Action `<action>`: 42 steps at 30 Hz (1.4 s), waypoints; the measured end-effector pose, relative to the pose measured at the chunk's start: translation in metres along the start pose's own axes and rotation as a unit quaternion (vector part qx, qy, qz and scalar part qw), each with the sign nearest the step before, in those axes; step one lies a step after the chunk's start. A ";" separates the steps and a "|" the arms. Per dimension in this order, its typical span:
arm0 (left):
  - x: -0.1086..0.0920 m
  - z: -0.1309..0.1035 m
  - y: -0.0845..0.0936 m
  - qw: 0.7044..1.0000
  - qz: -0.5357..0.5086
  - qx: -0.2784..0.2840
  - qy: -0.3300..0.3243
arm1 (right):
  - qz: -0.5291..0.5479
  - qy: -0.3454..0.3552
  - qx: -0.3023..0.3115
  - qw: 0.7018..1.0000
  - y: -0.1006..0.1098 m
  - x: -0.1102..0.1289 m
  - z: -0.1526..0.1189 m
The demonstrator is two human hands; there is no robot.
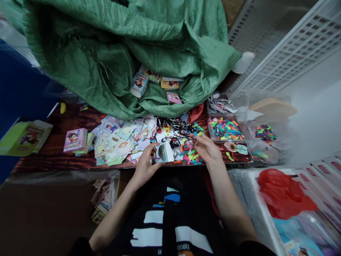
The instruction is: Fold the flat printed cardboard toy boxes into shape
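My left hand is closed round a small white-edged box, whose open end faces right. My right hand has its fingers pinched on a small blue-green plastic piece, over loose coloured pieces at the table's front edge. Left of the box lies a wide heap of printed cards. Black cords lie tangled behind the hands. A clear tray of coloured pieces is right of my right hand.
A large green sack with small boxes in its mouth covers the back. A pink box stands on the table at left. Below are a carton at left and a red bag at right.
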State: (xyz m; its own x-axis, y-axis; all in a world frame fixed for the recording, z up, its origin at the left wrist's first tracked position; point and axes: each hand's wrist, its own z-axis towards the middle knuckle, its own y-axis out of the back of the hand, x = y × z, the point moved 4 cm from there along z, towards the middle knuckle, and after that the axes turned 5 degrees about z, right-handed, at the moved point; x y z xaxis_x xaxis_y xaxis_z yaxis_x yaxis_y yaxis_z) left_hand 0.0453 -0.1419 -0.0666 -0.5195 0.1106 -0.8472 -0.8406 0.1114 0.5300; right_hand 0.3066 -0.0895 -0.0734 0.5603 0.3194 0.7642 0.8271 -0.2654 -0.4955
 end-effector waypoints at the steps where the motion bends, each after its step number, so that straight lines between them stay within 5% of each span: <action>1: 0.001 0.000 0.000 1.000 -0.006 -0.003 0.006 | 0.007 -0.007 0.006 1.000 -0.002 -0.001 -0.001; 7: 0.005 -0.003 -0.003 0.999 -0.042 0.008 -0.008 | -0.057 0.001 0.041 0.998 -0.028 0.002 -0.019; 13: 0.007 -0.003 -0.003 1.000 -0.026 0.005 -0.011 | -0.204 0.105 0.136 0.964 -0.080 0.005 -0.056; 20: 0.009 -0.003 0.000 0.999 -0.023 -0.029 -0.017 | -0.473 0.306 0.138 0.815 -0.117 -0.017 -0.070; 22: 0.011 -0.003 0.002 0.999 -0.017 -0.038 -0.017 | -0.488 0.332 0.147 0.794 -0.120 -0.018 -0.073; 25: 0.016 -0.005 0.004 0.999 -0.015 -0.036 0.002 | -0.455 0.350 0.140 0.807 -0.110 -0.008 -0.076; 28: 0.019 -0.007 0.004 0.999 -0.034 -0.028 0.015 | -0.443 0.362 0.068 0.818 -0.076 0.009 -0.068; 35: 0.012 -0.003 -0.005 0.998 -0.062 -0.006 -0.007 | -0.601 0.276 -0.086 0.745 0.023 0.019 -0.035; 42: 0.003 -0.002 -0.018 0.998 -0.064 0.021 -0.012 | -0.667 0.273 -0.135 0.680 0.031 -0.004 -0.025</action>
State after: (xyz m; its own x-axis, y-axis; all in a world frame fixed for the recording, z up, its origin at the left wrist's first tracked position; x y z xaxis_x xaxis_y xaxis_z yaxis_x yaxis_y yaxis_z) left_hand 0.0592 -0.1454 -0.0787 -0.4046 0.1170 -0.9070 -0.8920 0.1681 0.4196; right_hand 0.3289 -0.1219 -0.0815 -0.8410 0.0743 0.5359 0.5042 -0.2517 0.8261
